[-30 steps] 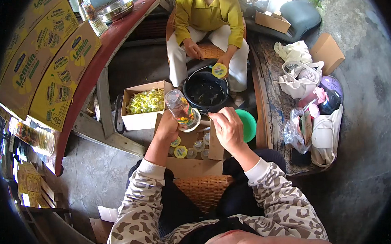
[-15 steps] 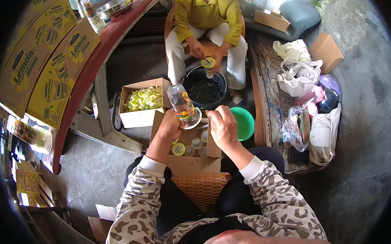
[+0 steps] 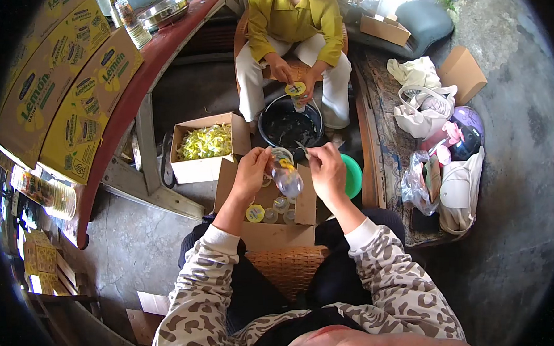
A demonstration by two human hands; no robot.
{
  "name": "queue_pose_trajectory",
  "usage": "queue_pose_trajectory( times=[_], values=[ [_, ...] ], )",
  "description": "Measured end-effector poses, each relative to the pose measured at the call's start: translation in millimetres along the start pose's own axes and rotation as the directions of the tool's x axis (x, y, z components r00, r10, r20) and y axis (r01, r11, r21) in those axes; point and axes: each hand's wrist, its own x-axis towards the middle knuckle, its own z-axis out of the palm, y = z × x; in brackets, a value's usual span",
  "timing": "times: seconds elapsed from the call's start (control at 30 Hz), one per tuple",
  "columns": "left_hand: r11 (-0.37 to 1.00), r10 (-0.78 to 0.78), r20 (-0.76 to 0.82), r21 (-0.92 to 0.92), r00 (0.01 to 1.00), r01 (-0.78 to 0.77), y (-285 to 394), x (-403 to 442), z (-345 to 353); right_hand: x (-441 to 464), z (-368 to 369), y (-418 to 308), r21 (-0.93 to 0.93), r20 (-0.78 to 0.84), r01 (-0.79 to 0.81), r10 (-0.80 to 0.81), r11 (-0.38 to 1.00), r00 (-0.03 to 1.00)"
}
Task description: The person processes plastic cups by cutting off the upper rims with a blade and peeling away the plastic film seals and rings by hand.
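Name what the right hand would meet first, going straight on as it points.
Probably the black bucket, ahead of the right hand; depth is unclear, so the hand might pass over it.

Informal workshop, stacked printed cartons, concrete floor, black bucket

The cup is gleaming like smooth, clear plastic; the carton is showing matt cardboard, the metal bowl is shining, the woven seat is looking glossy, the concrete floor rough.

The left hand hides part of the clear cup.
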Motion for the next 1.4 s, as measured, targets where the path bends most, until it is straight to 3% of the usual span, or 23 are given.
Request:
queue_pose_trajectory(
  times=[0.07, 0.2, 0.27, 0.3, 0.37, 0.57, 0.8, 0.97, 1.4],
  values=[
    [0.984, 0.168, 0.047, 0.047, 0.985, -0.17, 1, -2, -3, 4, -5, 8, 0.016, -0.014, 0.017, -0.017, 1.0, 1.0],
    [0.95, 0.242, 0.0, 0.203, 0.97, -0.237, 14, -11, 2, 11, -12, 16, 0.091, -0.019, -0.047, 0.049, 0.995, 0.999],
    [0.746, 0.476, 0.048, 0.506, 0.878, -0.432, 19, -17, 4, 12, -14, 15, 0.105, -0.028, -0.05, 0.054, 0.993, 0.998],
    [0.745, 0.477, 0.052, 0.506, 0.877, -0.435, 22, -20, 6, 11, -13, 13, 0.112, -0.025, -0.029, 0.032, 0.993, 0.999],
    [0.569, 0.552, 0.088, 0.687, 0.829, -0.452, 25, -25, 12, 8, -10, 9, 0.117, -0.039, 0.032, -0.028, 0.993, 0.999],
    [0.317, 0.705, 0.218, 0.755, 0.675, -0.574, 19, -27, 23, -3, -4, -7, 0.153, 0.006, 0.059, -0.061, 0.986, 0.998],
    [0.293, 0.713, 0.22, 0.77, 0.666, -0.568, 13, -28, 29, -7, -2, -14, 0.142, 0.024, 0.062, -0.066, 0.988, 0.998],
    [0.228, 0.761, 0.244, 0.767, 0.601, -0.6, 7, -29, 35, -8, 0, -16, 0.114, 0.038, 0.062, -0.067, 0.991, 0.997],
    [0.14, 0.731, 0.324, 0.79, 0.6, -0.597, -1, -28, 37, -18, 20, -9, 0.095, 0.028, -0.062, 0.06, 0.994, 0.998]
  ],
)
